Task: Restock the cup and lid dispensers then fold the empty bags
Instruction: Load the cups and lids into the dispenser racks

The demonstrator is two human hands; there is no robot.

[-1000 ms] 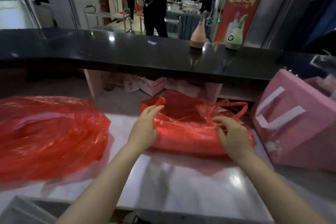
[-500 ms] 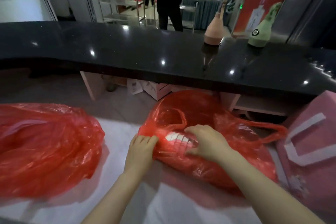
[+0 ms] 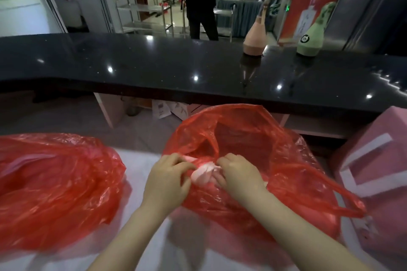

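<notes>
We see a pale, glossy surface (image 3: pixel 141 167) across the lower frame. On it lie two red plastic bags: one crumpled bag (image 3: pixel 55 185) at the left, one open-mouthed bag (image 3: pixel 286 174) at centre right. A pink gift bag (image 3: pixel 378 182) stands at the right edge. Behind, a raised black counter (image 3: pixel 154 66) carries a pink bottle (image 3: pixel 255 39) and a green bottle (image 3: pixel 311 39) at upper right.

Dim indoor light; ceiling-lamp glints on black counter (image 3: pixel 154 68); wide-angle bending at edges; soft blur.
</notes>
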